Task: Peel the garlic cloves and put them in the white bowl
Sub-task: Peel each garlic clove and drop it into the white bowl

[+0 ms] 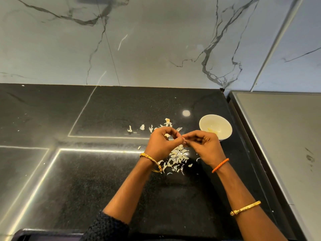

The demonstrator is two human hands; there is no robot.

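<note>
- Marble wall [156,40] fills the far half of the view, pale grey with dark veins.
- Black speckled surface [86,188] takes the near half; bright strip reflections run across it.
- Grey flat panel [281,136] on the right, just beside the surface edge, smudged.
- Left hand [162,143] over the middle of the surface, fingers curled, thumb and fingertips meeting the right hand's.
- Right hand [204,146] just right of it, fingers curled, pinching at the same spot.
- Garlic clove [184,141] is between the two sets of fingertips, nearly all hidden; only a tiny bit shows, so both grips look clenched on it. How much skin is left on it, cannot tell.
- White bowl [215,126] stands on the surface, far-right of the hands, just beside the right hand; something pale lies in its bottom, too small to say what.
- Peel scraps [177,159] litter the surface under and near the wrists, more scraps [156,126] to the far side of the left hand.
- Gold bangle [151,161] on the left wrist.
- Orange thread band [220,165] on the right wrist; second gold bangle [245,208] further down that forearm.
- Dark knit sleeve [106,226] at the left elbow, near edge.
</note>
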